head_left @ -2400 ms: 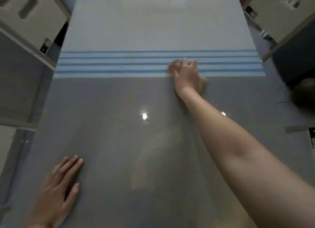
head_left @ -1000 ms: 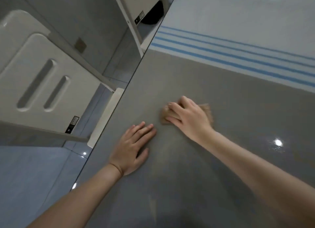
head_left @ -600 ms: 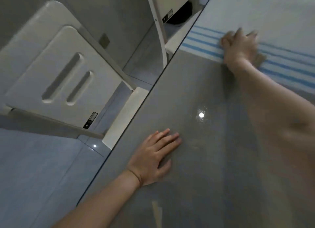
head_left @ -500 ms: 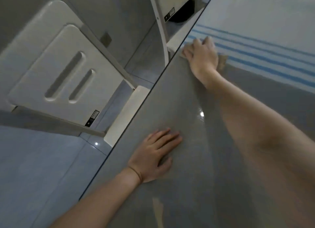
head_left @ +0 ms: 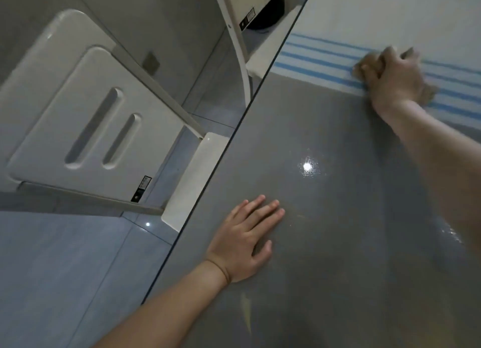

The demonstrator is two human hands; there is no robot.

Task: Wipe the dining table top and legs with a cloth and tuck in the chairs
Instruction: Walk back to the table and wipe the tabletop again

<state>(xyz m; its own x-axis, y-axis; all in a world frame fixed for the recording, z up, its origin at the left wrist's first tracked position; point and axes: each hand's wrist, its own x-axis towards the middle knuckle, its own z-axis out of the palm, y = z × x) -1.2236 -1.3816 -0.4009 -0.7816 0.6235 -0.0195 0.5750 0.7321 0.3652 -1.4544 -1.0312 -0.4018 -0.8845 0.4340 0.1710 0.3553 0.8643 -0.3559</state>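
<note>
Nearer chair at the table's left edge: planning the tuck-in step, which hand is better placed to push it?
Left. The left hand lies flat and empty on the table top near that edge, close to the chair; the right hand is farther off, busy holding the cloth on the blue stripes.

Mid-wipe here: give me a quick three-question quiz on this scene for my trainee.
1. True or false: the left hand lies flat on the table, holding nothing.
2. The right hand holds the cloth against: A) the blue stripes; B) a table leg; C) the floor?
3. Fill in: the white chair stands off the table's ___ edge.
Key: 1 true; 2 A; 3 left.
</note>
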